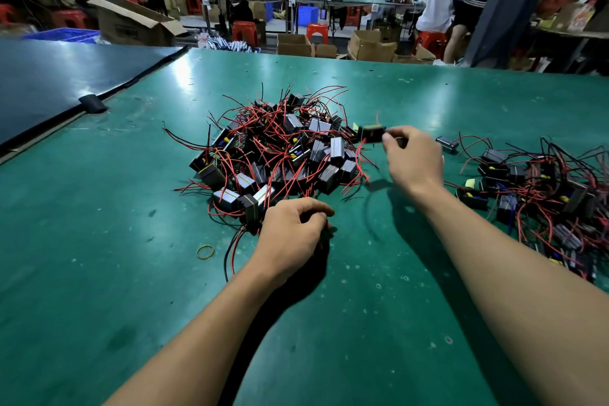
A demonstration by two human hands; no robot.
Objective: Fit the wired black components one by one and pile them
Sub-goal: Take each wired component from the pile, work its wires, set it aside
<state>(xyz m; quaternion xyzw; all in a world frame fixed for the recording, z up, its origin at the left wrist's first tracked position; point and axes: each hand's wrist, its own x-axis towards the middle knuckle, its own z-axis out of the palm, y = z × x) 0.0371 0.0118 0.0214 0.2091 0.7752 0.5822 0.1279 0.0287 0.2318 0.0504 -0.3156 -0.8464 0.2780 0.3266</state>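
Note:
A big pile of black boxes with red and black wires [280,148] lies in the middle of the green table [99,241]. My right hand [413,161] pinches one black component [371,133] at the pile's right edge, a little above the table. My left hand [293,234] rests at the pile's near edge with curled fingers beside a black component [250,209] whose wires trail toward me; what the fingers hold is hidden. A second heap of wired components [540,188] lies on the right.
A yellow rubber band [206,251] lies on the table left of my left hand. A dark board [66,82] covers the table's far left. Cardboard boxes, red stools and several people fill the workshop beyond the far edge.

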